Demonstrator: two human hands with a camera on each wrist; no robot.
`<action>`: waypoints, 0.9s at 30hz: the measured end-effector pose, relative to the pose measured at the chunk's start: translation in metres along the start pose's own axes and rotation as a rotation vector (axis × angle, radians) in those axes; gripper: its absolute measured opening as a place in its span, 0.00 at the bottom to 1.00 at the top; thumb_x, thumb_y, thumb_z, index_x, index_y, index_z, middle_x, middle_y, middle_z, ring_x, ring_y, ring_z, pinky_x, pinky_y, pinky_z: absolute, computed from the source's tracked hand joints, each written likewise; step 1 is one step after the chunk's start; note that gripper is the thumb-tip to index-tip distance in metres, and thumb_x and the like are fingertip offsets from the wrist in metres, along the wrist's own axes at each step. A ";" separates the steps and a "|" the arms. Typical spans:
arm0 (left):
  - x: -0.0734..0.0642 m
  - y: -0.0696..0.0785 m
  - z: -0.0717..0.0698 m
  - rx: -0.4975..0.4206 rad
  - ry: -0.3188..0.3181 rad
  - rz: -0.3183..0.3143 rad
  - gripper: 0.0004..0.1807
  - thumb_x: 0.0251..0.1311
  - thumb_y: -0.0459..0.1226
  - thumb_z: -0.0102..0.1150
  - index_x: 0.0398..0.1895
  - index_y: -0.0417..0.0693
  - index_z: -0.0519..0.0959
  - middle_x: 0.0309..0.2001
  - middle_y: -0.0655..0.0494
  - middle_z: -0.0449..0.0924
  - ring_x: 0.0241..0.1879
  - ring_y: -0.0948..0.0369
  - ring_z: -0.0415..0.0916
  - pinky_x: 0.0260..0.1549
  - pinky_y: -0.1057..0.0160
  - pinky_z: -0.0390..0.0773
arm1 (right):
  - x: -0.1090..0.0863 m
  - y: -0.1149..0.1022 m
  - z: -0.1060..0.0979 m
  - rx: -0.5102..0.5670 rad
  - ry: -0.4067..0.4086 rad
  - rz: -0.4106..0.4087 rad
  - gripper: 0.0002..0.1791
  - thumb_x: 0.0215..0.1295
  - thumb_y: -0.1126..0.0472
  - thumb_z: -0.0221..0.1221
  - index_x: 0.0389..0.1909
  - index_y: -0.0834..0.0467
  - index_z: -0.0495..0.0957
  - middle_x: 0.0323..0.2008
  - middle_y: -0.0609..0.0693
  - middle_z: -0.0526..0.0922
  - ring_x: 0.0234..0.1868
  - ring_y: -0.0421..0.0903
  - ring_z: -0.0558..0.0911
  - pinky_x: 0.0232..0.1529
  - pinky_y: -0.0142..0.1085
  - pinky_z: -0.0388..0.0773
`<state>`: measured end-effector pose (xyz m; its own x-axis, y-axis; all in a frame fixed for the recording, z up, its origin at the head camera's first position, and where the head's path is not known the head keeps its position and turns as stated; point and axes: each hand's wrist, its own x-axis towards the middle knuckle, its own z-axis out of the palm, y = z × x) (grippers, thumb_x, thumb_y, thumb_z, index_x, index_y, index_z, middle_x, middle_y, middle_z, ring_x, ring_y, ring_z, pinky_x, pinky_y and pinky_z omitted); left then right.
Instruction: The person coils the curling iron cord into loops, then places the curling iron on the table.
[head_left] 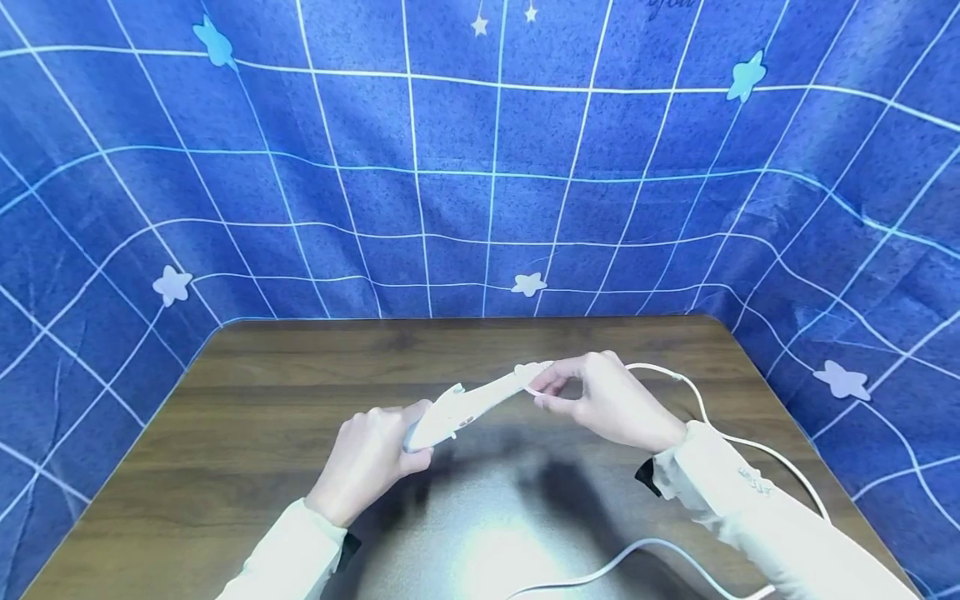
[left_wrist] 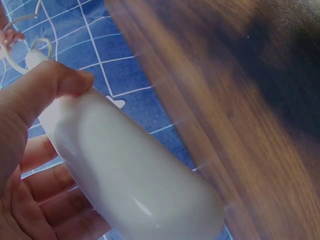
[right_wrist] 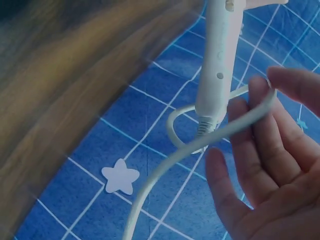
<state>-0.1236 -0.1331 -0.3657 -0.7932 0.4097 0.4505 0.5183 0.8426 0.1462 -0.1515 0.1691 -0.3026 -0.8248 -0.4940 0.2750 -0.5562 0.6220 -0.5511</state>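
A white corded appliance with a long handle (head_left: 480,400), shaped like a hair styling iron, is held tilted above the table. My left hand (head_left: 375,446) grips its wide, rounded end; in the left wrist view the thumb lies over the smooth white body (left_wrist: 125,160) and the fingers (left_wrist: 55,185) are underneath. At the narrow end, my right hand (head_left: 611,400) holds the white cord (right_wrist: 170,160) with its fingers. The cord bends at the fingers and forms a loop around the ribbed cord sleeve (right_wrist: 204,127), as the right wrist view shows.
The cord (head_left: 780,454) runs on past the right forearm, and another stretch of cord (head_left: 645,546) lies near the table's front. Below is a brown wooden table (head_left: 285,375). A blue curtain (head_left: 450,200) with white grid lines and stars surrounds its back and sides.
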 end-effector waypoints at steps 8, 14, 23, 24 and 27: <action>0.000 0.001 0.001 -0.034 0.018 -0.043 0.22 0.40 0.39 0.74 0.44 0.52 0.82 0.18 0.62 0.68 0.15 0.61 0.62 0.11 0.59 0.64 | -0.007 0.005 -0.006 0.009 -0.095 0.017 0.08 0.63 0.64 0.66 0.39 0.51 0.89 0.33 0.37 0.87 0.33 0.35 0.82 0.37 0.34 0.78; 0.002 0.003 0.000 -0.046 0.033 -0.048 0.22 0.40 0.39 0.74 0.44 0.53 0.82 0.20 0.61 0.71 0.15 0.61 0.63 0.11 0.59 0.64 | -0.009 0.009 -0.009 -0.004 -0.113 0.015 0.08 0.64 0.63 0.66 0.42 0.51 0.89 0.38 0.37 0.88 0.47 0.38 0.85 0.50 0.42 0.80; 0.001 0.007 -0.002 -0.099 0.012 -0.068 0.23 0.41 0.38 0.75 0.46 0.56 0.83 0.25 0.60 0.78 0.17 0.63 0.66 0.13 0.59 0.67 | -0.014 0.020 -0.008 -0.005 -0.131 -0.041 0.06 0.63 0.60 0.68 0.40 0.49 0.90 0.39 0.38 0.89 0.49 0.42 0.86 0.53 0.44 0.79; 0.001 0.007 -0.002 -0.108 0.013 -0.072 0.24 0.41 0.38 0.75 0.47 0.57 0.83 0.26 0.61 0.79 0.17 0.63 0.66 0.14 0.59 0.67 | -0.014 0.022 -0.007 -0.004 -0.125 -0.052 0.06 0.63 0.60 0.69 0.40 0.49 0.90 0.39 0.38 0.88 0.50 0.43 0.85 0.54 0.44 0.79; 0.001 0.008 -0.003 -0.126 0.012 -0.080 0.25 0.41 0.38 0.76 0.48 0.58 0.83 0.27 0.60 0.81 0.18 0.63 0.67 0.14 0.60 0.67 | -0.016 0.029 -0.004 0.010 -0.112 -0.092 0.06 0.61 0.61 0.70 0.39 0.50 0.90 0.40 0.39 0.88 0.50 0.45 0.85 0.55 0.44 0.78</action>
<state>-0.1194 -0.1270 -0.3614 -0.8299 0.3384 0.4435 0.4905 0.8213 0.2912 -0.1550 0.1972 -0.3198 -0.7539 -0.6134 0.2353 -0.6271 0.5652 -0.5360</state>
